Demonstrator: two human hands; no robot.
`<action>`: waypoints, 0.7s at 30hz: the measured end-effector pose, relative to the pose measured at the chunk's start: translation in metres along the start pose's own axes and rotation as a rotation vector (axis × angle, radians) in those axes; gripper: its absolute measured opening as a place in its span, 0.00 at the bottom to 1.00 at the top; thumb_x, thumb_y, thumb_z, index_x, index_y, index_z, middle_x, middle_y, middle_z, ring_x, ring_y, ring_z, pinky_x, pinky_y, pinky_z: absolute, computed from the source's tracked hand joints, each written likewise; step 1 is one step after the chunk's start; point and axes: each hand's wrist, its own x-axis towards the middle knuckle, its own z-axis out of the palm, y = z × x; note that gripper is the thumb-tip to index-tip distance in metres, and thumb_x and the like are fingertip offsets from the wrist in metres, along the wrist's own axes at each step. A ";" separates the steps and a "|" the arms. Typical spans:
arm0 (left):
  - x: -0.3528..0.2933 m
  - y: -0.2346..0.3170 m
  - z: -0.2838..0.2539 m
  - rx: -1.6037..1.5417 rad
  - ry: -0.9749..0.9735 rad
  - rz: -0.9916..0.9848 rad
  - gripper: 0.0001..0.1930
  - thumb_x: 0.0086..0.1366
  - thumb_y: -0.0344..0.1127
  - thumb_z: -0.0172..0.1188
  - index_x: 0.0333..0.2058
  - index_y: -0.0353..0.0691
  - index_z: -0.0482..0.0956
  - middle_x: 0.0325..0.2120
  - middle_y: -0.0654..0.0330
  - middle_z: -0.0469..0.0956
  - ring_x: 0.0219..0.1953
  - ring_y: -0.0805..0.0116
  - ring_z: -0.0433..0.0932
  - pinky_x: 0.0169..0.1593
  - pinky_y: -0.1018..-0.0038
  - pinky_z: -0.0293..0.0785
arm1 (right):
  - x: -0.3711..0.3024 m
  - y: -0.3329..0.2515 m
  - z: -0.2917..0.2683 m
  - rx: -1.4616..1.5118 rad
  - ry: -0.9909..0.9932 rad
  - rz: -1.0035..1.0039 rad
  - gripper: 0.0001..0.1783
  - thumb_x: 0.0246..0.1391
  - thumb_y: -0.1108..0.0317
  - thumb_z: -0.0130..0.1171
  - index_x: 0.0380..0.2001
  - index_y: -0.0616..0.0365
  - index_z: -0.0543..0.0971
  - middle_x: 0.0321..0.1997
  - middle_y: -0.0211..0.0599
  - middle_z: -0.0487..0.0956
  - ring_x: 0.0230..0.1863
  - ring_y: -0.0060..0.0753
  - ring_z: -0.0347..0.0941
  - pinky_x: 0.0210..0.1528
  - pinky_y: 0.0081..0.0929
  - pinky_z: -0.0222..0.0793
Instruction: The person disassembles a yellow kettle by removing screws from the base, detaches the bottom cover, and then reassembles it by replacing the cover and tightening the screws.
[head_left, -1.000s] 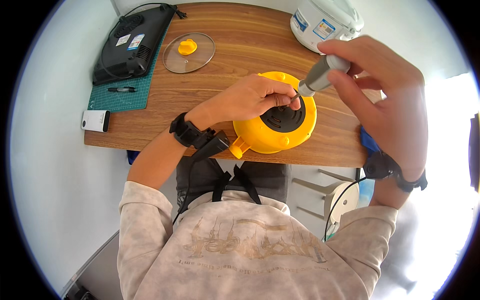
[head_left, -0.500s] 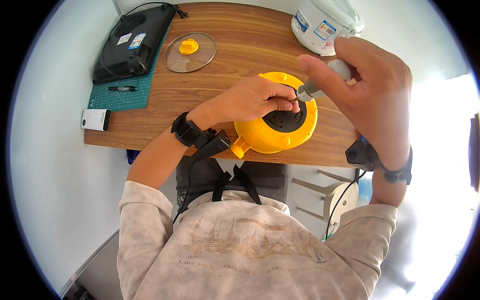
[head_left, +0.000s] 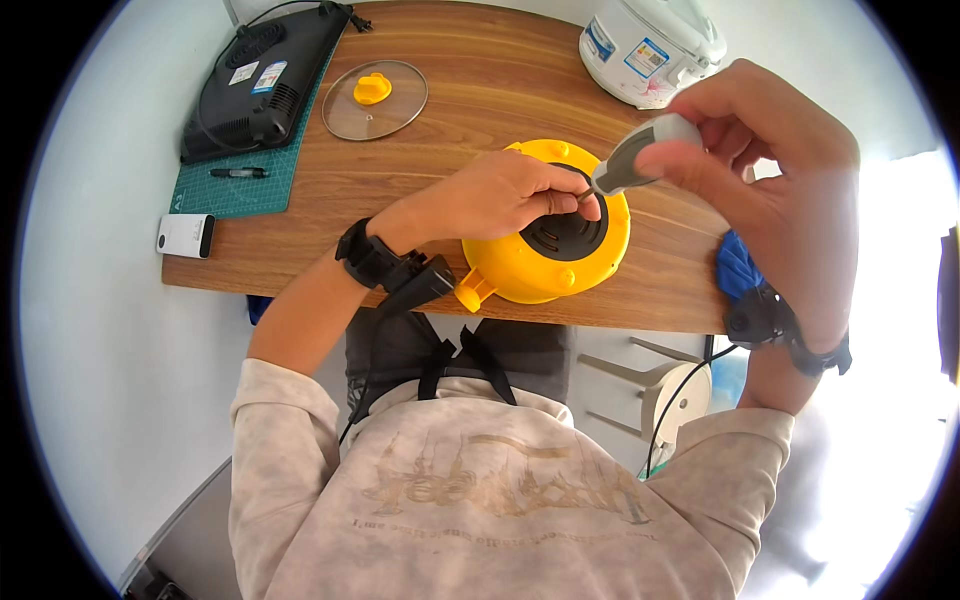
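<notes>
A yellow round pot-like appliance (head_left: pixel 602 258) lies bottom up near the table's front edge, its black slotted base plate (head_left: pixel 562 238) facing me. Over that plate, my left hand (head_left: pixel 515 195) has thumb and fingers pinched around the thin bit of a screwdriver; the bit's tip is hidden by the fingertips. The grey and white screwdriver (head_left: pixel 632 160), thick-handled and perhaps electric, slants down to the left. My right hand (head_left: pixel 785 150) grips the upper end of its handle, thumb along the side and fingers curled behind.
A glass lid (head_left: pixel 400 110) with a yellow knob lies behind. At left are a black appliance (head_left: pixel 240 110), a green cutting mat (head_left: pixel 230 198), a black pen (head_left: pixel 238 173) and a white power bank (head_left: pixel 184 236). A white rice cooker (head_left: pixel 640 60) stands back right; blue cloth (head_left: pixel 737 268) lies front right.
My right hand has shifted right and turned, its thumb now lying on the screwdriver's handle. The left hand keeps its pinch over the base plate. The whole view has shifted slightly.
</notes>
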 end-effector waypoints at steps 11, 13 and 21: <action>-0.002 0.000 0.001 0.001 0.013 -0.045 0.15 0.70 0.43 0.60 0.50 0.44 0.83 0.43 0.64 0.86 0.44 0.66 0.83 0.50 0.74 0.76 | 0.013 0.008 0.014 -0.173 0.092 -0.203 0.30 0.46 0.62 0.78 0.11 0.60 0.64 0.12 0.29 0.56 0.15 0.25 0.48 0.18 0.29 0.43; 0.001 0.007 -0.004 -0.029 -0.021 -0.094 0.16 0.69 0.47 0.62 0.48 0.44 0.84 0.41 0.61 0.86 0.42 0.65 0.83 0.49 0.73 0.76 | 0.012 0.008 0.013 -0.217 0.095 -0.220 0.29 0.46 0.62 0.78 0.11 0.60 0.65 0.12 0.30 0.57 0.15 0.24 0.50 0.18 0.29 0.44; -0.002 -0.003 0.003 -0.034 0.090 -0.025 0.14 0.69 0.44 0.62 0.45 0.42 0.86 0.36 0.58 0.86 0.39 0.64 0.83 0.48 0.73 0.77 | 0.001 -0.008 0.007 -0.166 0.019 -0.140 0.17 0.43 0.62 0.78 0.36 0.58 0.85 0.30 0.33 0.81 0.26 0.25 0.73 0.27 0.21 0.67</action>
